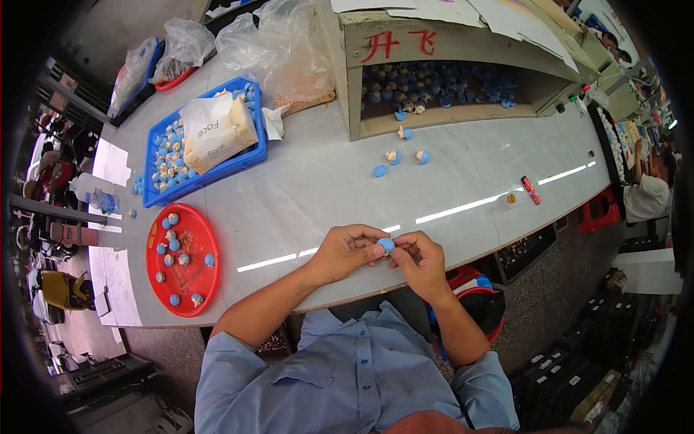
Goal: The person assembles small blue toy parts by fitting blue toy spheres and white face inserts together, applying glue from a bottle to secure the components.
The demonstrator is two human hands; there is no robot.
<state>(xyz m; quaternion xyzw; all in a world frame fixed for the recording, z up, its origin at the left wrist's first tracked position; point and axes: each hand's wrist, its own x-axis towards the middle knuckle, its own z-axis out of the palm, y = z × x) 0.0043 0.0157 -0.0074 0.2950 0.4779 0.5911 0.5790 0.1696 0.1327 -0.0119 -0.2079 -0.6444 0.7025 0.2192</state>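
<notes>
A small round blue piece point(387, 245) is held between my two hands, just above the near edge of the grey table point(311, 217). My left hand point(344, 253) pinches it from one side with thumb and fingers. From the other side, my right hand point(422, 262) grips it with closed fingertips. The fingers hide part of the piece. Beyond my hands, several small blue and cream pieces lie loose, among them a plain blue one point(379, 171) and a two-coloured one point(422, 157).
A red round tray point(211, 289) with several pieces stands left. Behind it, a blue bin point(210, 186) holds many pieces and a tissue pack point(218, 134). An open-fronted box point(434, 130) full of pieces stands at the back. A red tube point(530, 190) lies right.
</notes>
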